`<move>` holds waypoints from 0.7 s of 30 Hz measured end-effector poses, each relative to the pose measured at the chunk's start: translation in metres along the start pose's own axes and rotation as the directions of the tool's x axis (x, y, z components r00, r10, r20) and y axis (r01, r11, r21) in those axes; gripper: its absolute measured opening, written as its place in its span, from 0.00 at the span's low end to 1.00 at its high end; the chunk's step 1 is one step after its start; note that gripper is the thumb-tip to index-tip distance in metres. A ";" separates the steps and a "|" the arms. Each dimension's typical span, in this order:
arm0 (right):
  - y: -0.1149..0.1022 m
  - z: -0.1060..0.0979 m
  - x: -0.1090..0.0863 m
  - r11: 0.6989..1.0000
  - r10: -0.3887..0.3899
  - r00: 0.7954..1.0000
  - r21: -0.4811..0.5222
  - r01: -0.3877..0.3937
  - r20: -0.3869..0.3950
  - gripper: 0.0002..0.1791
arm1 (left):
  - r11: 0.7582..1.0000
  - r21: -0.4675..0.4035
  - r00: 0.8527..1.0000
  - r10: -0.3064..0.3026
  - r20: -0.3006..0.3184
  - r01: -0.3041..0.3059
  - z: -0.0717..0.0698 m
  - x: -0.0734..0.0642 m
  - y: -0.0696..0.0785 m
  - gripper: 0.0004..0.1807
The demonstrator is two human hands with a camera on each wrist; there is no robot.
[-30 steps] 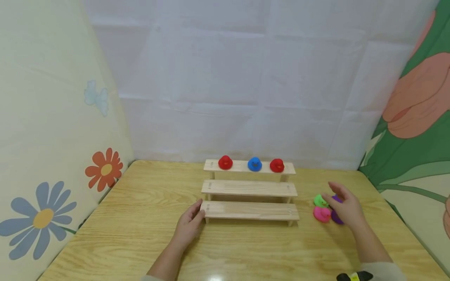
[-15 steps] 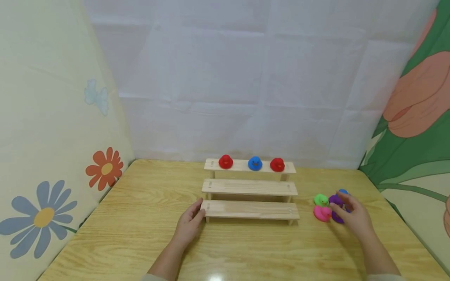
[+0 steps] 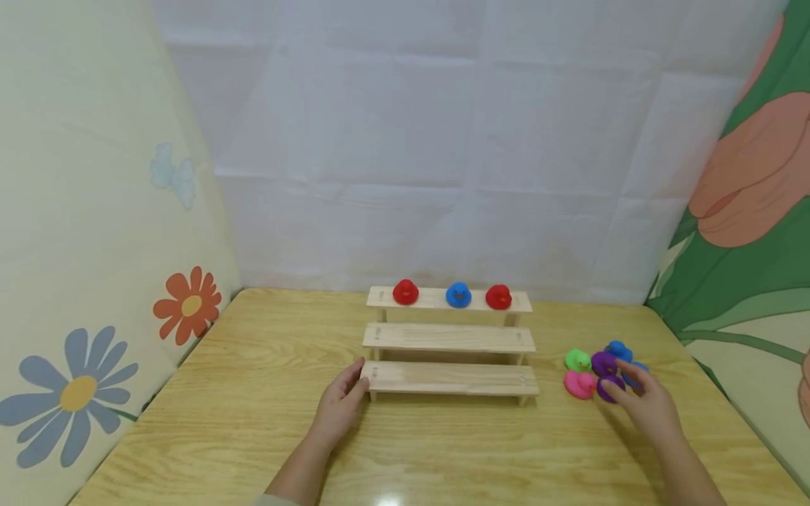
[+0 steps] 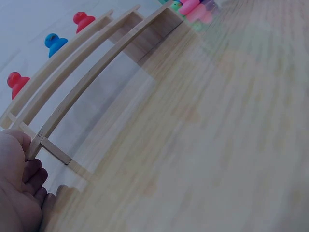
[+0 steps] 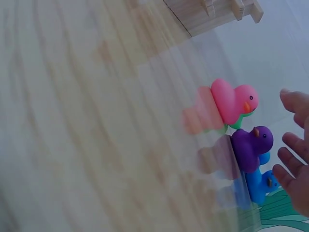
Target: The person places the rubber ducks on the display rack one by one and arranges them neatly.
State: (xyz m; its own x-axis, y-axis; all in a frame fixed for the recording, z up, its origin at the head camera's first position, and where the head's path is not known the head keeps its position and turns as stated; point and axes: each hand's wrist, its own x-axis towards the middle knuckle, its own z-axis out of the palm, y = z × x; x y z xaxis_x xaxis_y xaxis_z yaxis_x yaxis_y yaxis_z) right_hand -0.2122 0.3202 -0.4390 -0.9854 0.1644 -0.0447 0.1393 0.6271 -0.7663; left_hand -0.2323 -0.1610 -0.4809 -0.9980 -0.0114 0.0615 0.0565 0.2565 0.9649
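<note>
My left hand (image 3: 338, 407) holds the left end of the lowest board of a three-tier wooden stand (image 3: 452, 379); the left wrist view shows thumb and curled fingers at the board's end. On the top tier sit a red rubber duck (image 3: 406, 292), a blue rubber duck (image 3: 458, 295) and another red one. My right hand (image 3: 654, 407) hovers over a cluster of rubber ducks, fingers spread and loosely bent, nearest the front purple duck (image 5: 248, 150). Beside it are a second purple duck (image 3: 604, 363), a pink duck (image 3: 579, 384), a green duck (image 3: 576, 360) and blue ducks (image 3: 618, 350).
The stand and ducks are on a wood-grain table (image 3: 253, 393). A white cloth (image 3: 405, 154) hangs behind it, with flower-printed panels at left and right. The duck cluster lies right of the stand.
My right hand has moved right and toward me over the cluster, uncovering the purple and blue ducks. The left hand and the stand have stayed put.
</note>
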 end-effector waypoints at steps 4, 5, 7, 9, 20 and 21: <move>0.004 0.002 0.000 1.000 -0.016 0.999 0.002 0.016 -0.029 0.40 | 1.000 0.004 1.000 -0.005 -0.004 0.005 0.000 0.000 0.000 0.27; 0.006 0.003 0.000 1.000 -0.014 0.999 -0.001 0.014 -0.038 0.40 | 1.000 0.003 1.000 -0.007 -0.004 0.007 0.000 0.000 0.000 0.27; 0.007 0.004 0.000 1.000 0.003 0.999 0.016 -0.003 -0.035 0.41 | 1.000 0.004 1.000 -0.008 -0.002 0.008 0.000 0.000 0.001 0.27; 0.009 0.004 0.001 0.999 0.025 0.999 0.032 -0.025 -0.029 0.42 | 1.000 -0.001 1.000 -0.009 0.002 0.009 -0.001 -0.001 0.001 0.28; 0.020 0.010 0.004 0.997 0.060 0.998 0.054 -0.059 -0.018 0.44 | 1.000 0.012 1.000 0.001 0.000 -0.001 -0.001 -0.001 0.001 0.28; 0.021 0.011 0.005 0.997 0.055 0.998 0.046 -0.054 -0.020 0.43 | 1.000 0.013 1.000 -0.001 -0.001 0.001 0.000 -0.001 0.001 0.28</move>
State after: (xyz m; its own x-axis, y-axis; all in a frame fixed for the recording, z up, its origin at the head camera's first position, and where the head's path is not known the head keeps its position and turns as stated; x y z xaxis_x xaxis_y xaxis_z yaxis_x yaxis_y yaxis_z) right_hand -0.2149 0.3260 -0.4621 -0.9740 0.2141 -0.0735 0.1876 0.5815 -0.7916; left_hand -0.2312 -0.1612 -0.4804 -0.9981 -0.0121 0.0611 0.0557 0.2686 0.9616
